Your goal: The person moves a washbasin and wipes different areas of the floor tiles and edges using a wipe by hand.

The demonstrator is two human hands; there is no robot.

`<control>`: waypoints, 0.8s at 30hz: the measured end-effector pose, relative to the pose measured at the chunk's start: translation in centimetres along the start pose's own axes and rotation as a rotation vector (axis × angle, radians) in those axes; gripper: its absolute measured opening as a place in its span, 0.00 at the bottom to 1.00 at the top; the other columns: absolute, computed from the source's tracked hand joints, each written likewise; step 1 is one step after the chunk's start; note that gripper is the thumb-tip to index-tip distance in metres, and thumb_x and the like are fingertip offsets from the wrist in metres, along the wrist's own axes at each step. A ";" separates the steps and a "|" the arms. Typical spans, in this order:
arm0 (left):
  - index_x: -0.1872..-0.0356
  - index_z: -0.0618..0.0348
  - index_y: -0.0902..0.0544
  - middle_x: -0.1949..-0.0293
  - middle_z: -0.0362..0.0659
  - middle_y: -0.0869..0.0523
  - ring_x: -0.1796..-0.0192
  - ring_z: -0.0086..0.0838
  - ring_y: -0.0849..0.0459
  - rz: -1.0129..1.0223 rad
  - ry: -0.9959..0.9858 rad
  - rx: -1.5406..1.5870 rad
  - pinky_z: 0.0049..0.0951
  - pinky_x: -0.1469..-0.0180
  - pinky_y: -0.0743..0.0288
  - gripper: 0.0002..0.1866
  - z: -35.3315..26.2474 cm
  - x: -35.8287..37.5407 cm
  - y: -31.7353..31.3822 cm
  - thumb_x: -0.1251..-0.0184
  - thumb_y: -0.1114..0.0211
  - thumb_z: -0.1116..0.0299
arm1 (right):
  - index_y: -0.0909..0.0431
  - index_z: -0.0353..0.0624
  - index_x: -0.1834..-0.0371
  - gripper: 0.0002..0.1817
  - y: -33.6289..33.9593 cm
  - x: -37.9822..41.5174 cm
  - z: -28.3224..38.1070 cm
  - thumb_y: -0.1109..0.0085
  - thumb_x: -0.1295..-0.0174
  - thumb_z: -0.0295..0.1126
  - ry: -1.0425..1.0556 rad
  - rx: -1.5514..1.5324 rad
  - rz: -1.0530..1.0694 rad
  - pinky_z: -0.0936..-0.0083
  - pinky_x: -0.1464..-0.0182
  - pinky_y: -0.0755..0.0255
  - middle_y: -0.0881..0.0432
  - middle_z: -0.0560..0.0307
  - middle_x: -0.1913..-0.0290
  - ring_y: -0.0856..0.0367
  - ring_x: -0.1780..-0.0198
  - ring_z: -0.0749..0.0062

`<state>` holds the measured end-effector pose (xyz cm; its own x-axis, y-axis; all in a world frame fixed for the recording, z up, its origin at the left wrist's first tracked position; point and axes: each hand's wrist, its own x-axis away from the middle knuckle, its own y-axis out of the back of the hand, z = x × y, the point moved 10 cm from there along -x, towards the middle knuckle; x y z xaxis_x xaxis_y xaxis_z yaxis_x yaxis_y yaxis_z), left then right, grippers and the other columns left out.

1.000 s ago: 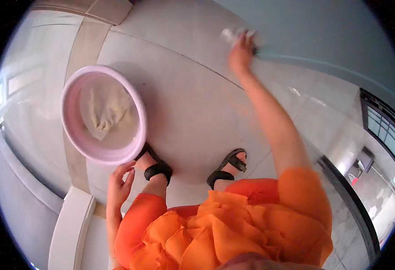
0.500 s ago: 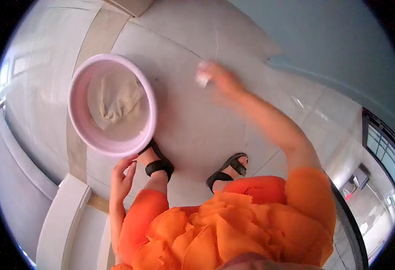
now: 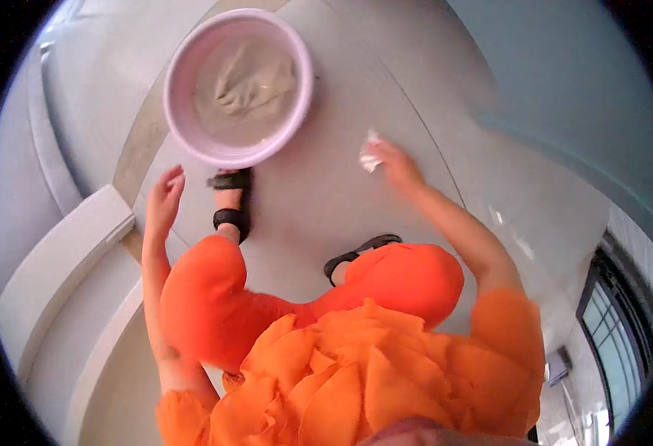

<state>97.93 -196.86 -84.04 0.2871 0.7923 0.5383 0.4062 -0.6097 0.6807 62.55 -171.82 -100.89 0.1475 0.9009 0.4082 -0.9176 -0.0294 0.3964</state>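
A pink basin (image 3: pixel 305 82) stands on the floor at the upper left, with murky water and a soaked beige cloth (image 3: pixel 248 83) inside. My right hand (image 3: pixel 398 166) is closed on a crumpled white wad (image 3: pixel 371 154), held over the floor to the right of the basin. Below the basin's left side, my left hand (image 3: pixel 166 195) hangs with nothing in it, its fingers loosely bent and a little apart. It does not touch the basin.
My sandalled feet (image 3: pixel 231 201) are on the tiled floor (image 3: pixel 289 215), one just below the basin. A white ledge (image 3: pixel 66 253) curves along the left. A blue-grey surface (image 3: pixel 564 82) fills the upper right, and a dark-framed glass panel (image 3: pixel 612 334) is at the lower right.
The view has shifted, so the basin appears higher and farther right. My left hand is now apart from the basin's rim. My knees are more bent, and my right hand still holds the white wad.
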 end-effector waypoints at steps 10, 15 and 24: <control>0.42 0.64 0.31 0.52 0.56 0.20 0.52 0.40 0.19 -0.275 -0.149 -0.162 0.35 0.52 0.27 0.34 -0.4 -16.5 3.8 0.44 0.35 0.52 | 0.29 0.42 0.42 0.21 4.7 -6.5 8.2 0.61 0.38 0.26 -0.424 -0.365 -0.129 0.78 0.49 0.33 0.22 0.60 0.51 0.25 0.52 0.76; 0.55 0.65 0.22 0.61 0.51 0.16 0.60 0.36 0.18 -0.412 -0.265 -0.001 0.32 0.56 0.26 0.23 1.4 -21.4 3.8 0.45 0.34 0.57 | 0.30 0.42 0.45 0.17 -1.6 -9.6 10.4 0.58 0.37 0.29 -0.450 -0.863 -0.272 0.77 0.52 0.33 0.23 0.60 0.53 0.26 0.53 0.77; 0.59 0.67 0.21 0.67 0.44 0.16 0.65 0.26 0.20 -0.291 -0.416 0.285 0.27 0.59 0.27 0.16 -0.1 -23.5 7.3 0.45 0.34 0.65 | 0.32 0.43 0.46 0.16 -5.6 -8.7 13.8 0.54 0.37 0.31 -0.435 -1.008 -0.457 0.75 0.49 0.33 0.24 0.61 0.51 0.26 0.51 0.76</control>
<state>94.08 -219.91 -91.68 0.4222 0.9038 0.0695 0.7202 -0.3810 0.5798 71.53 -185.50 -95.32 0.4713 0.5111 0.7188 -0.5954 0.7856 -0.1683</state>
